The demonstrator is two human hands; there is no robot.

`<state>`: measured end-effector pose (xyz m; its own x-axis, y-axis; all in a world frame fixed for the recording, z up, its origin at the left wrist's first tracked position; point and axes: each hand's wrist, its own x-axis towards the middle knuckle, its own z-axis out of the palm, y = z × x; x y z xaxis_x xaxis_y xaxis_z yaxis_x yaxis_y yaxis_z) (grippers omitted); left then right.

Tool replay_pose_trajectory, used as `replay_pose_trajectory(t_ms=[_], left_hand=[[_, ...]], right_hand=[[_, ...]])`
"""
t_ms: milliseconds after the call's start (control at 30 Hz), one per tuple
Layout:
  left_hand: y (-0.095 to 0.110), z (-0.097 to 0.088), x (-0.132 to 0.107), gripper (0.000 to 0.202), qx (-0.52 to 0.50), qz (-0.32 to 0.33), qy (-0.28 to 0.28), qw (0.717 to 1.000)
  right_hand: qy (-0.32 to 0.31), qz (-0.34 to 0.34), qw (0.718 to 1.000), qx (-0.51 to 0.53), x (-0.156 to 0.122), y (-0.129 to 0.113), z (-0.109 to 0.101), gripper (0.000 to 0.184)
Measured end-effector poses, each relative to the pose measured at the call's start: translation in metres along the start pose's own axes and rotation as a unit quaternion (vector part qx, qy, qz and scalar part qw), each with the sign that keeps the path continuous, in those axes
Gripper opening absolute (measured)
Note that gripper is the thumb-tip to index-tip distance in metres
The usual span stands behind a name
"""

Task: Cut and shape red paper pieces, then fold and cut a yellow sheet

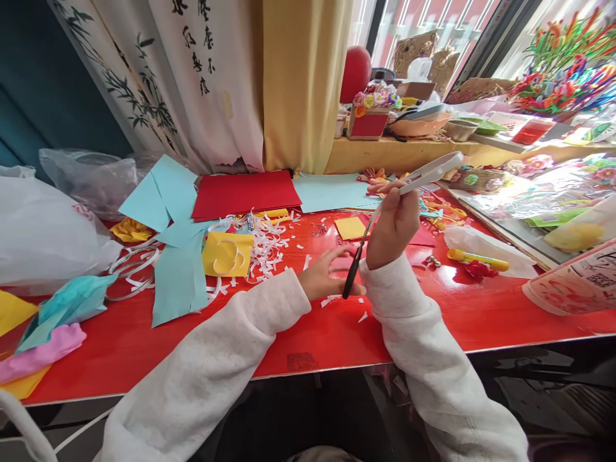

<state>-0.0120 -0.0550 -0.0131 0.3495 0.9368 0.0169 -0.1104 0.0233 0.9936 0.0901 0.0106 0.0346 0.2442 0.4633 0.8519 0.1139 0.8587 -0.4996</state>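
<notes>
My left hand (323, 274) is curled around the black handle of slim scissors (354, 272), seen edge-on, with the thumb emerging past the handle. Their metal blades slant up toward my right hand (395, 221), which is raised above the table. Between its thumb and fingers it grips a flat white ring (436, 170) that looks like a roll of tape, seen nearly edge-on. Behind the hands lies a yellow paper square (351, 228). White paper scraps (269, 247) are strewn left of my left hand.
On the red table (289, 346) lie red sheets (245, 194), light blue sheets (179, 279) and a yellow piece (227, 253). White plastic bags (48, 224) sit at left. At right are a yellow tube (478, 260) and a pink-patterned cup (572, 282). Crafts crowd the windowsill (385, 152).
</notes>
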Motion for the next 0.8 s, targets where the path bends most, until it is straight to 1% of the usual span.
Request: replay_pose_trajectory(t_ms=[33,67,167,200,267,333,433,500,567,700,800], left_hand=[[-0.001,0.001,0.000,0.077,0.003,-0.008,-0.010,1.000],[-0.002,0.003,0.000,0.074,0.015,-0.002,-0.002,1.000],[-0.001,0.007,-0.001,0.064,0.069,0.059,0.062,0.994],[0.000,0.008,-0.001,0.059,0.075,0.069,0.069,0.992],[0.000,0.010,0.000,0.053,0.048,0.065,0.041,0.996],[-0.001,0.011,0.001,0.052,-0.005,0.060,0.014,0.998],[-0.005,0.010,0.002,0.051,-0.060,0.057,-0.004,0.997],[-0.006,0.008,0.002,0.048,-0.061,0.056,-0.013,0.996],[-0.006,0.006,0.001,0.049,-0.047,0.053,-0.017,0.997],[-0.002,0.004,0.000,0.066,-0.020,0.030,-0.014,0.999],[0.002,0.003,-0.001,0.071,-0.001,0.045,-0.011,0.999]], right_hand=[[0.004,0.001,1.000,-0.001,0.000,0.001,0.000,0.018],[0.005,0.003,1.000,-0.004,0.001,0.001,-0.001,0.018],[-0.006,0.009,1.000,-0.008,0.001,0.003,-0.002,0.017],[-0.009,0.011,1.000,-0.006,0.000,0.003,-0.002,0.017],[-0.006,0.011,1.000,0.002,0.000,0.002,-0.001,0.018],[-0.003,0.011,1.000,0.005,-0.002,0.002,0.000,0.019],[-0.004,0.014,1.000,0.001,-0.003,0.003,0.002,0.020],[0.002,0.009,1.000,0.003,-0.003,0.005,0.002,0.020],[0.010,0.003,1.000,0.006,-0.002,0.008,0.000,0.022],[0.010,0.000,1.000,0.004,0.000,0.012,-0.001,0.024],[0.003,0.006,1.000,0.011,0.001,0.010,-0.002,0.023]])
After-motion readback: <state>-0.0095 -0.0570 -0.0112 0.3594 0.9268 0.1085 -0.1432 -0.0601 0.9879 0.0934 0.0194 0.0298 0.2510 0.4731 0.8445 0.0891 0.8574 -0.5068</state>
